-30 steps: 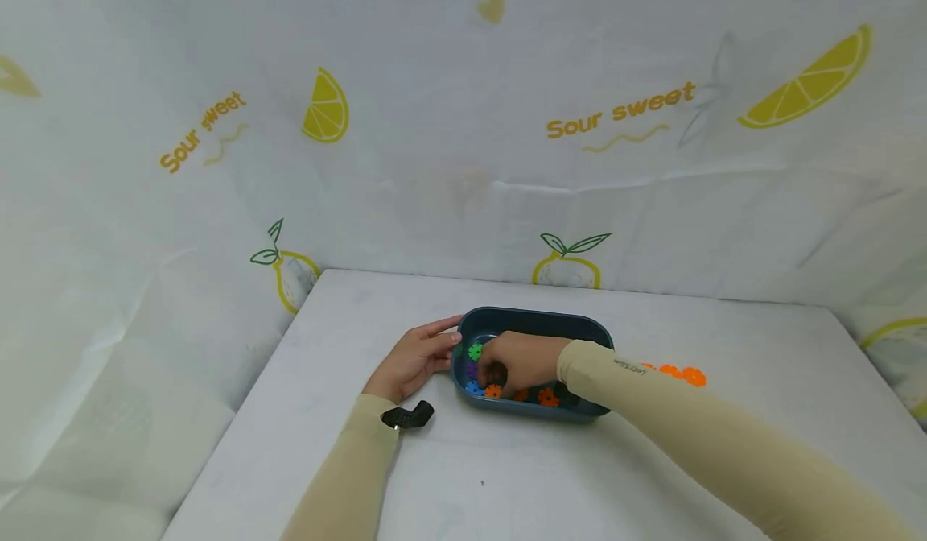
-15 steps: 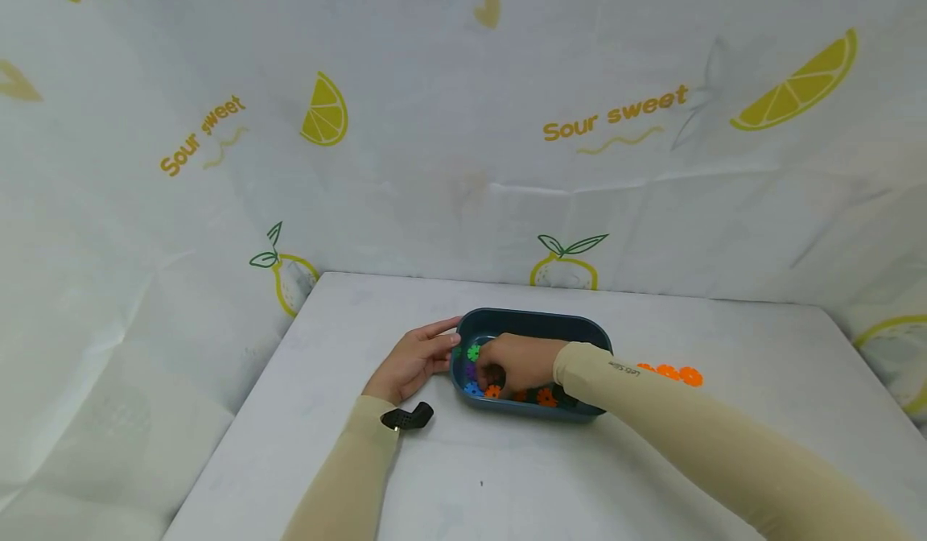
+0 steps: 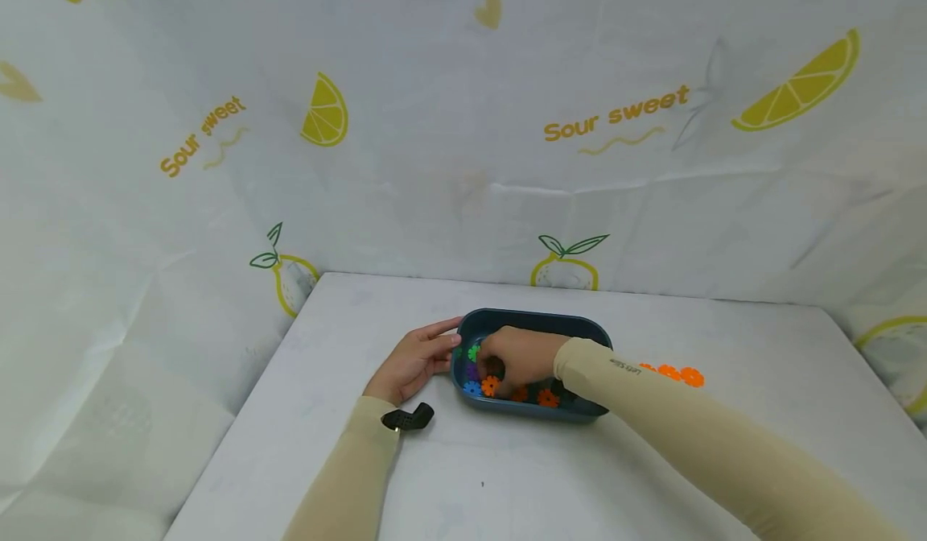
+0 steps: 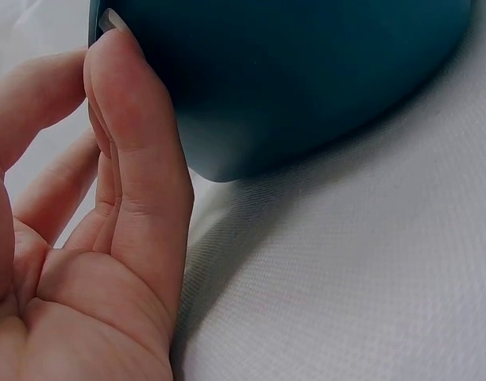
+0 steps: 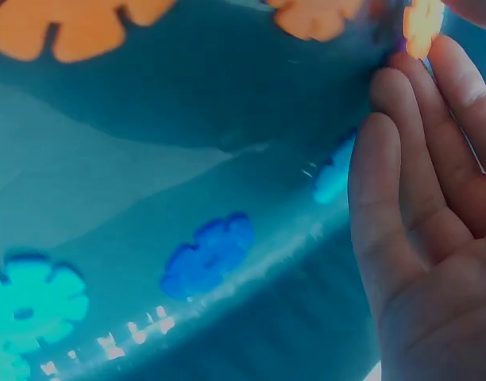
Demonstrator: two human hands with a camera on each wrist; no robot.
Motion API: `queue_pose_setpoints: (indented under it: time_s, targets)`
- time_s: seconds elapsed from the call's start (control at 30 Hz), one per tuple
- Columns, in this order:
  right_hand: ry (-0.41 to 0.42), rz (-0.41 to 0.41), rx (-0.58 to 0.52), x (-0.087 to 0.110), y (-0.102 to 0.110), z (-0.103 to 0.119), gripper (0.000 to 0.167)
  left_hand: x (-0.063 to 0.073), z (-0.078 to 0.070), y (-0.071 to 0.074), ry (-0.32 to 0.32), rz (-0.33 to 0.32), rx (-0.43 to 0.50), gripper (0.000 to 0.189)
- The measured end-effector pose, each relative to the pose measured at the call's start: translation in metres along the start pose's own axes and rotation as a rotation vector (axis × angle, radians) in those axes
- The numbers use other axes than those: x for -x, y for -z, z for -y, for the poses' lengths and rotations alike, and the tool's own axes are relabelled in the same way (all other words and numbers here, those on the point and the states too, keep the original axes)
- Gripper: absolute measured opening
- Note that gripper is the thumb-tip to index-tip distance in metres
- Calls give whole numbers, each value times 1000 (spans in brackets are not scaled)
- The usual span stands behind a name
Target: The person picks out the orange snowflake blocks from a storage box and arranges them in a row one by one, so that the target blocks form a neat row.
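Note:
My right hand (image 3: 525,356) reaches down into a dark teal plastic bin (image 3: 536,414). Between its thumb and fingertips it pinches an orange flower-shaped snap piece (image 5: 422,28), seen edge-on in the right wrist view. In the head view this orange piece lies near the bin's left end, beside a blue flower piece (image 3: 472,388) and a green one (image 3: 474,353). My left hand (image 3: 413,361) rests at the bin's left end, its fairly straight fingers (image 4: 136,95) against the outer wall.
Several other flower pieces lie in the bin, among them an orange one (image 3: 548,398), a dark blue one (image 5: 208,255) and a turquoise one (image 5: 44,302). Right of the bin, orange pieces (image 3: 691,377) sit in a row on the white table (image 3: 507,485), partly behind the right sleeve.
My right hand has risen slightly within the bin, and the orange piece at its fingertips has shifted a little up and left. My left hand and the bin hold their places.

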State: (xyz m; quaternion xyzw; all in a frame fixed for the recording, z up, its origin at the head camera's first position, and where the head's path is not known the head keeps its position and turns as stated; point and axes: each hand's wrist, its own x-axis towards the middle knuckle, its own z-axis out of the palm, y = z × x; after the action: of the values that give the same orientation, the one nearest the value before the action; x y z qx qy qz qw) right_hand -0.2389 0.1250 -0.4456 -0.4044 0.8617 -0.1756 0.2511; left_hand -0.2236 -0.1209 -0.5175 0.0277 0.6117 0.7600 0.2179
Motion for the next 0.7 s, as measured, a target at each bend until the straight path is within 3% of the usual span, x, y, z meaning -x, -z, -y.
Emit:
queue_pose_setpoints:
  time_s: [0.23, 0.47, 0.7]
  targets:
    - [-6, -79, -84, 17, 13, -4, 27, -2, 2, -2, -1, -14, -39, 56]
    - [-53, -178, -190, 57, 29, -12, 31, -3, 7, -6, 4, -16, -41, 56]
    - [-105, -336, -278, 106, 33, -25, 25, 2, 4, -3, 11, -24, -41, 55]
